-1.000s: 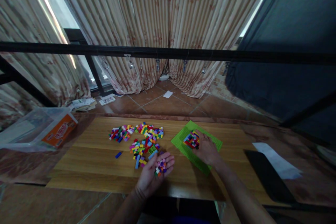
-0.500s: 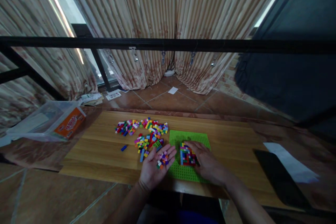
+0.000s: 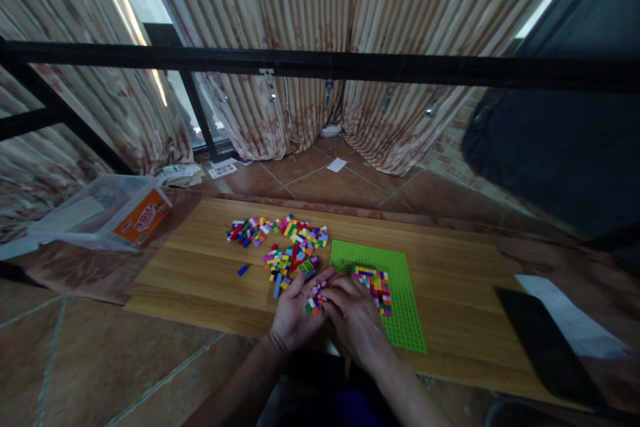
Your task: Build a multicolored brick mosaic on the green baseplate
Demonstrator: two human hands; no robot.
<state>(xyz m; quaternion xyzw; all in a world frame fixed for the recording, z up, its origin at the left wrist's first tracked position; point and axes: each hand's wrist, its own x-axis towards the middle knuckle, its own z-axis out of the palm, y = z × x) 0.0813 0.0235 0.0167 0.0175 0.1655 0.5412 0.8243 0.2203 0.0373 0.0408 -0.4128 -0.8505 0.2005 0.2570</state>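
My left hand (image 3: pixel 299 310) is palm up, cupping several small toy bricks (image 3: pixel 316 299) in pink, orange, white, green and purple. Over that palm, the fingers of my right hand (image 3: pixel 356 313) are pinched together at the bricks; the exact piece between the fingertips is hidden. Just beyond my right hand, a multicoloured block of built-up bricks (image 3: pixel 380 283) sits on the green studded baseplate (image 3: pixel 407 320). My right hand and wrist cover the baseplate's near left part.
Loose bricks (image 3: pixel 280 260) lie in piles left of the baseplate, and a single blue brick (image 3: pixel 243 269) is apart from them. The wooden table (image 3: pixel 200 280) also bears a dark flat panel (image 3: pixel 545 340) at right. A clear plastic box (image 3: pixel 105 220) stands to the left.
My right hand has left the built-up block and moved left to the bricks in my left palm. The view has shifted slightly, and more of the baseplate shows.
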